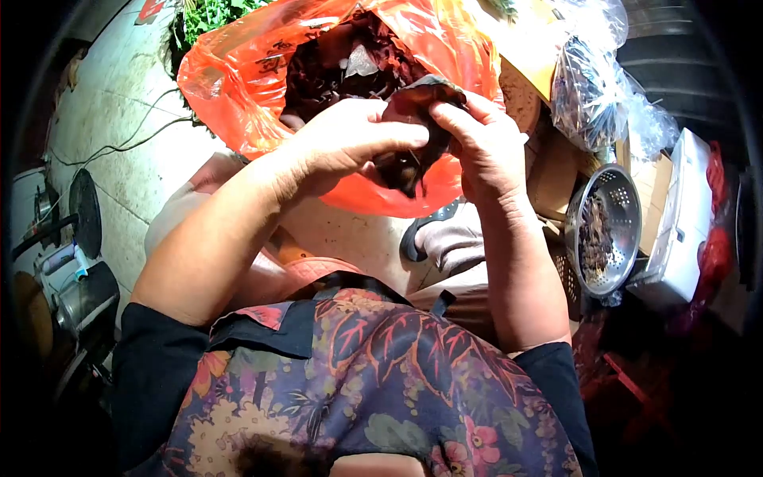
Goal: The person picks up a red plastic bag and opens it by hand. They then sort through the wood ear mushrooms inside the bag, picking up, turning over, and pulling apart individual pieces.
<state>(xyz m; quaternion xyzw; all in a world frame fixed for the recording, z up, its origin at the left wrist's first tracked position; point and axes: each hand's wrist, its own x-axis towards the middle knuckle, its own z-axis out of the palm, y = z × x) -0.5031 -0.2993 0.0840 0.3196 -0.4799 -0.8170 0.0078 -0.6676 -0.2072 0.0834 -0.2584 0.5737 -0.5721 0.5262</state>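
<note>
A floppy, dark brown piece of wood ear fungus point(407, 171) stretches between my two hands, over the near rim of an orange-red plastic bag point(218, 87). My left hand point(346, 139) pinches it from the left, the thumb lying across it. On the other side, my right hand point(486, 147) grips its upper right edge between thumb and fingers. Inside the open bag lies a heap of similar dark, reddish-brown pieces point(350, 75), one showing a paler grey face. The lower edge of the held piece hangs loose.
On the right stand a metal colander point(628, 203) with dark scraps in it, a white box point(679, 207) and clear plastic bags point(592, 95). Leafy greens point(211, 17) lie beyond the orange-red bag. A thin cable point(119, 149) crosses the tiled floor on the left.
</note>
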